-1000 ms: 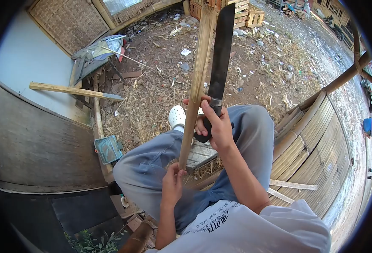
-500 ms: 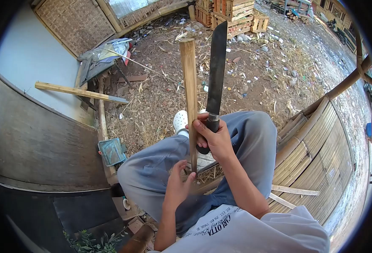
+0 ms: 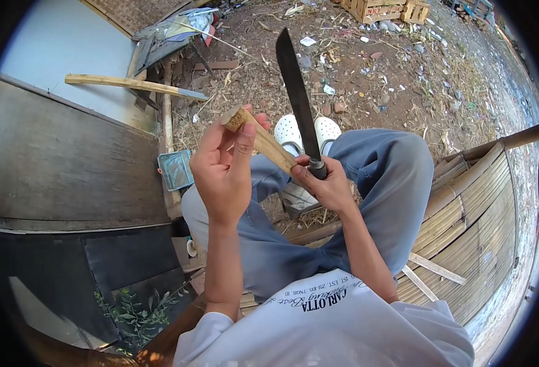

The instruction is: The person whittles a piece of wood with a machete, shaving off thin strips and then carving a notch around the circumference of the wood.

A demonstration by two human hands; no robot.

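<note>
A pale wooden stick (image 3: 272,148) slants between my hands, its cut end up at the left. My left hand (image 3: 227,165) holds that upper end between thumb and fingers. At the stick's lower end, my right hand (image 3: 327,185) pinches the wood and also grips the dark handle of a large knife (image 3: 300,92). The long black blade points up and slightly left, away from my left hand. Below the hands, between my knees, is a small wooden block (image 3: 299,199), partly covered by my right hand.
A blue plastic basket (image 3: 176,170) lies left of my knee. A plank (image 3: 129,84) juts out at the upper left. Bamboo slats (image 3: 471,226) and two thin strips (image 3: 437,268) are at the right. Wooden crates (image 3: 373,10) stand at the top on littered ground.
My left hand has moved from the stick's lower end up to its top end. The stick now tilts left and toward me, and the knife leans left. The view has tipped downward.
</note>
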